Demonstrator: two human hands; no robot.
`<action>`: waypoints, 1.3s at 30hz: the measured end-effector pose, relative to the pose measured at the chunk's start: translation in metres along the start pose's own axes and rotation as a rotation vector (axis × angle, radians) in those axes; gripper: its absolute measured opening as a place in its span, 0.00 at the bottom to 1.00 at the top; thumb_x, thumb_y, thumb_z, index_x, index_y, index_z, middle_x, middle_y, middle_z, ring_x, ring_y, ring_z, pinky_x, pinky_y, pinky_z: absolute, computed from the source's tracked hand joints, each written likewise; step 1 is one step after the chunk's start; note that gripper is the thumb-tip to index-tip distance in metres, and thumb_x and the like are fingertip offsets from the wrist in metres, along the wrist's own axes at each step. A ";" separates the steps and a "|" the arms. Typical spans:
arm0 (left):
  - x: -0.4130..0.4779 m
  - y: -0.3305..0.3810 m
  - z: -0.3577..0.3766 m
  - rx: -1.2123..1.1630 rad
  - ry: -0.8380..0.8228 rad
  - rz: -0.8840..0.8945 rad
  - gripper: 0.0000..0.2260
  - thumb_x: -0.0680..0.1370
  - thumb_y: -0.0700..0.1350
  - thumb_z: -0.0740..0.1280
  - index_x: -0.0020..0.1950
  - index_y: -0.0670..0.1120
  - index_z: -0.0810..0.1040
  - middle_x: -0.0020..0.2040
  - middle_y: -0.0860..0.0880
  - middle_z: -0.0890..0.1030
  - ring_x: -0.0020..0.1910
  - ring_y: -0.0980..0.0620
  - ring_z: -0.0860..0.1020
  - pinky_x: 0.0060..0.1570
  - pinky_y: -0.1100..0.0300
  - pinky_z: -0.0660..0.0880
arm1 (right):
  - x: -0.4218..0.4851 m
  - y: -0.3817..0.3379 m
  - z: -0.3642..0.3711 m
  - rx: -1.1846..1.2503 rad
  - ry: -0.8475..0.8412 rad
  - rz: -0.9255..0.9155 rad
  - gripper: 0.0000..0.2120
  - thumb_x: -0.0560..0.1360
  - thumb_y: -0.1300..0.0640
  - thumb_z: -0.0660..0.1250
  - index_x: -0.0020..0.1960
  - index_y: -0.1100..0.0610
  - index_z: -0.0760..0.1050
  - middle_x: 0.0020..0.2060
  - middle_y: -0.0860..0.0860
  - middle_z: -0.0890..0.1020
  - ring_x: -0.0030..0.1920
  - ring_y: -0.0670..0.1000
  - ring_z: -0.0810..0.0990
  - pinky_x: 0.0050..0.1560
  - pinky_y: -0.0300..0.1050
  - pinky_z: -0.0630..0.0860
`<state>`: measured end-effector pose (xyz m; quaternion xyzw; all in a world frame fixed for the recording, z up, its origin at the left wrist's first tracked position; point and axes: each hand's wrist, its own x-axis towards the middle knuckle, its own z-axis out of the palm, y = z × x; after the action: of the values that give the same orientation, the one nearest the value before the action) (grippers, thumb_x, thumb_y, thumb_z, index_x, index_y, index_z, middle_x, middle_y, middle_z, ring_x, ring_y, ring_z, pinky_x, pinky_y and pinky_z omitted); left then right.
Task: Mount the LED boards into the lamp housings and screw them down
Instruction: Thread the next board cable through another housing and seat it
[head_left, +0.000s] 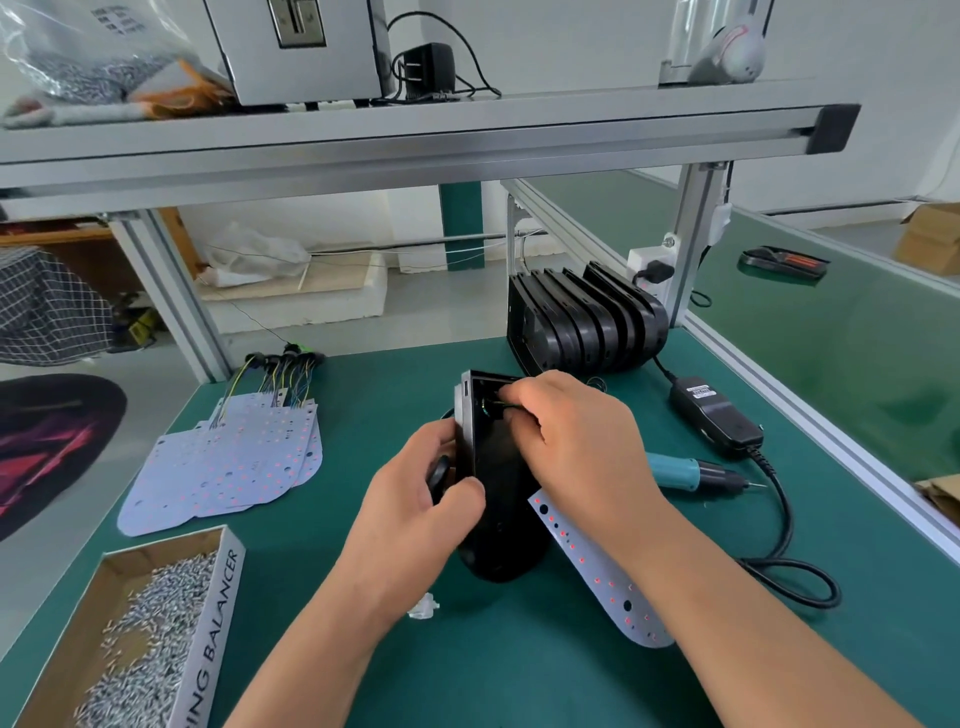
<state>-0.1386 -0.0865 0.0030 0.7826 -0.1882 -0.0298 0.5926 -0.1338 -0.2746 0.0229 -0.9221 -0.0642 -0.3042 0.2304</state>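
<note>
A black lamp housing (496, 499) stands tilted on its edge on the green mat, open side to the right. My left hand (415, 499) grips its left rim. My right hand (576, 441) reaches into the housing's upper end, fingers pinched on thin wires there. A white LED board (597, 577) with red dots hangs out of the housing under my right wrist, its rounded end low on the mat. A stack of LED boards (228, 462) with coloured wires lies at the left. A row of empty black housings (587, 322) stands at the back.
A cardboard box of screws (140, 644) sits at the front left. A teal electric screwdriver (696, 473) lies right of my hand, its cable looping to a black power adapter (717, 415). An aluminium shelf frame (415, 140) spans overhead. A small white scrap (423, 608) lies near my left wrist.
</note>
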 end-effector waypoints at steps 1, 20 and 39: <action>0.000 0.000 0.001 0.012 0.003 0.007 0.18 0.74 0.47 0.64 0.62 0.56 0.81 0.53 0.48 0.85 0.55 0.41 0.80 0.60 0.37 0.79 | 0.000 -0.001 0.000 -0.028 0.000 -0.022 0.10 0.81 0.58 0.68 0.58 0.52 0.85 0.46 0.50 0.83 0.45 0.57 0.82 0.42 0.56 0.77; -0.002 0.007 0.009 0.255 0.025 0.090 0.21 0.73 0.54 0.62 0.65 0.62 0.77 0.39 0.54 0.79 0.35 0.42 0.73 0.37 0.49 0.77 | 0.000 -0.010 -0.001 -0.065 0.100 -0.041 0.03 0.73 0.67 0.71 0.44 0.61 0.81 0.38 0.54 0.76 0.34 0.59 0.74 0.32 0.55 0.73; -0.002 0.012 0.008 0.367 0.020 0.135 0.18 0.73 0.55 0.62 0.62 0.67 0.75 0.34 0.49 0.70 0.25 0.52 0.62 0.29 0.60 0.65 | 0.000 -0.004 0.003 0.276 0.180 0.120 0.05 0.77 0.58 0.76 0.50 0.54 0.80 0.42 0.43 0.85 0.44 0.46 0.82 0.47 0.51 0.79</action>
<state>-0.1454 -0.0961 0.0120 0.8634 -0.2365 0.0527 0.4425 -0.1331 -0.2697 0.0218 -0.8529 -0.0293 -0.3595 0.3775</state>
